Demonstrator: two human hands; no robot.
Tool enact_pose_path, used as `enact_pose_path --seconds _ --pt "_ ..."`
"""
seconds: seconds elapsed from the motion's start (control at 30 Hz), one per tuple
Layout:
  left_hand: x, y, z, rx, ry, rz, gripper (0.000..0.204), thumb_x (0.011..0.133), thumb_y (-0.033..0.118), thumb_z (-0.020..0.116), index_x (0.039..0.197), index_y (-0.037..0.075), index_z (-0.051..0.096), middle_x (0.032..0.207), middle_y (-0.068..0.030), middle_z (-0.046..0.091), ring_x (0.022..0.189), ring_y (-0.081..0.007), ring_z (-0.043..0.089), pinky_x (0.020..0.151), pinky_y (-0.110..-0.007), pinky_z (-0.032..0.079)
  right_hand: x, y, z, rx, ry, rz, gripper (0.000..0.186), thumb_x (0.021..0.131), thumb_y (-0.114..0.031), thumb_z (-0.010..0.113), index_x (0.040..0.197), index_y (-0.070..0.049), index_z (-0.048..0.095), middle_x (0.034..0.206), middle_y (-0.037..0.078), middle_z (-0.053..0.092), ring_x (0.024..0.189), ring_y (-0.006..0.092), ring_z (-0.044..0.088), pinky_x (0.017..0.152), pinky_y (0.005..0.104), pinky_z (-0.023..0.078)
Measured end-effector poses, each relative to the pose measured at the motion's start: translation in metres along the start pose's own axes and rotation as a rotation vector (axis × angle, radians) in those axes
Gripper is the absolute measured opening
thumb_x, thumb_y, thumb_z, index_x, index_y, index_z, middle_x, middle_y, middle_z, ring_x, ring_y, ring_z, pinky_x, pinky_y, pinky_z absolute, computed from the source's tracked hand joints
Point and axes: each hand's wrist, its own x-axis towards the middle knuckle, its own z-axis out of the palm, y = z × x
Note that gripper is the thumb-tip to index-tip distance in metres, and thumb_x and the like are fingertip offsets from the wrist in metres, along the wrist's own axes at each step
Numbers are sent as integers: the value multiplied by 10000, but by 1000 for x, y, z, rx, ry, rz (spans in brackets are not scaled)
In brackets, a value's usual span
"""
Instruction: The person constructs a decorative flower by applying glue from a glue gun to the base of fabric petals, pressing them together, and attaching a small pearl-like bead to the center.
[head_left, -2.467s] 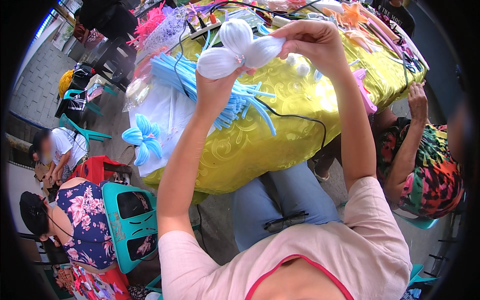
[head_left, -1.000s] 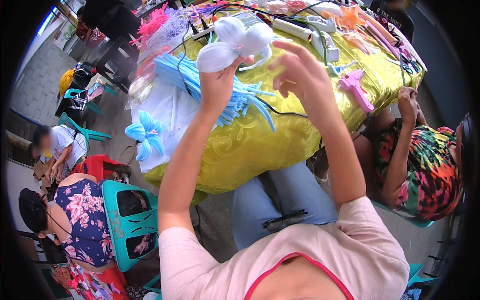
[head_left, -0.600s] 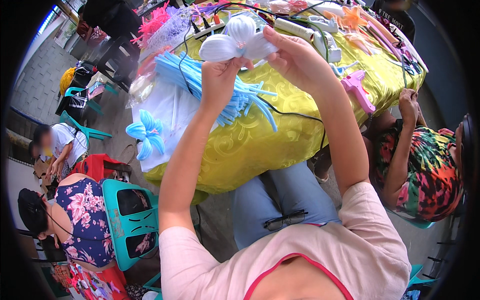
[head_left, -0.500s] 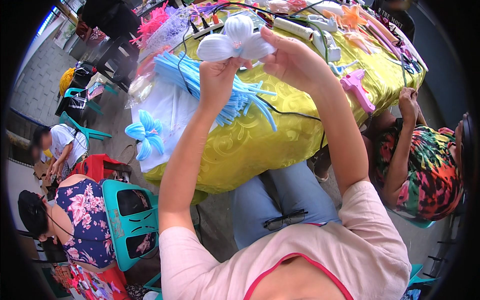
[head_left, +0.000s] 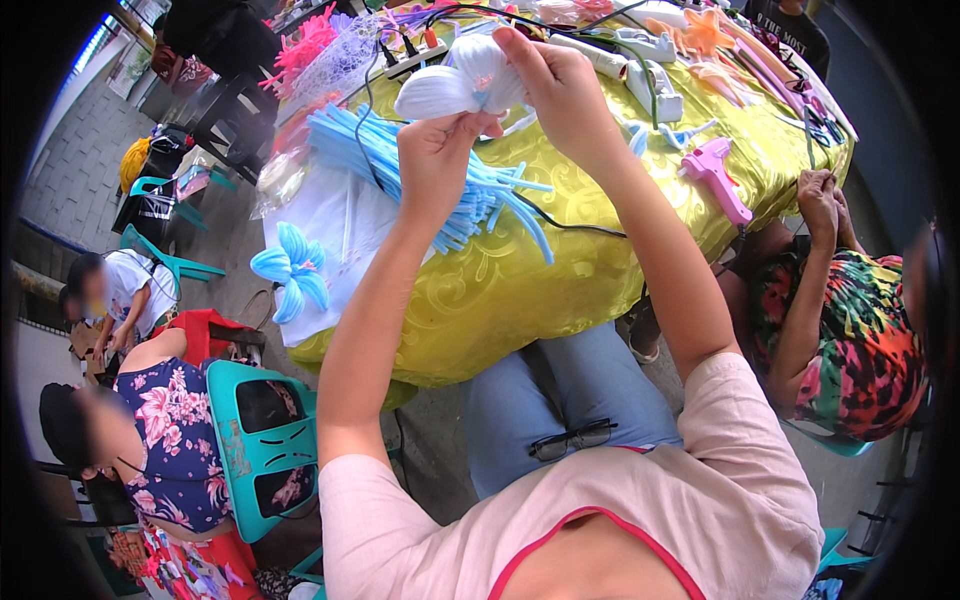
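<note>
Both my hands hold a white flower (head_left: pixel 440 93) with broad, ribbed petals and a pinkish centre, up above the table. My left hand (head_left: pixel 436 150) pinches it from below, near its base. At its right side, my right hand (head_left: pixel 560 90) has thumb and fingers closed on a petal. Beneath my left hand lies a bundle of light blue pipe cleaners (head_left: pixel 365 150). A finished-looking light blue flower (head_left: pixel 292 268) rests on white sheeting at the table's left edge.
A pink glue gun (head_left: pixel 716 178) lies right on the yellow tablecloth (head_left: pixel 520 290). Cables and a power strip (head_left: pixel 415 60) run across the back, beside pink pipe cleaners (head_left: pixel 305 45) and orange flowers (head_left: pixel 705 38). A person (head_left: pixel 835 330) sits at the right; others sit at the left near a teal chair (head_left: pixel 260 440).
My right hand has shifted left and a little up over the flower's right petal, folding or covering it. The left hand has stayed nearly still.
</note>
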Motion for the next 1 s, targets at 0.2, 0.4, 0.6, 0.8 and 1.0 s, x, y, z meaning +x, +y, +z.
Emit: enact_pose_path --seconds 0.2,0.4,0.6,0.8,1.0 --pt "-3 1 -2 -25 47 33 158 807 106 548 739 -7 635 595 -10 583 514 -31 437 477 -195 338 -8 0 9 538 -80 253 432 854 -379 464 680 -2 581 525 -6 468 463 62 383 441 228 308" --pt "-6 2 -5 52 74 63 122 776 59 560 717 -12 639 617 -45 613 541 -59 513 496 -212 391 -1 -7 -10 285 -106 399 444 832 -446 463 678 -40 553 516 -3 470 435 56 386 413 181 266" --pt "-6 -4 -4 151 55 185 125 807 39 534 848 -26 632 690 -42 619 600 -46 506 532 -189 395 3 7 -6 270 -60 418 447 816 -462 483 663 -46 540 507 -2 464 399 70 399 367 202 294" --pt "-7 1 -2 151 116 137 80 730 2 570 758 -2 645 660 -78 636 581 -134 600 535 -244 441 -4 -1 4 683 -125 604 452 798 -460 520 634 -38 538 498 8 471 388 71 407 355 200 304" --pt "-3 -3 1 106 150 186 98 731 -3 569 786 10 649 658 -76 635 568 -104 580 524 -233 432 10 -3 -12 306 -85 519 477 786 -462 540 649 -5 568 495 44 504 350 77 403 331 202 306"
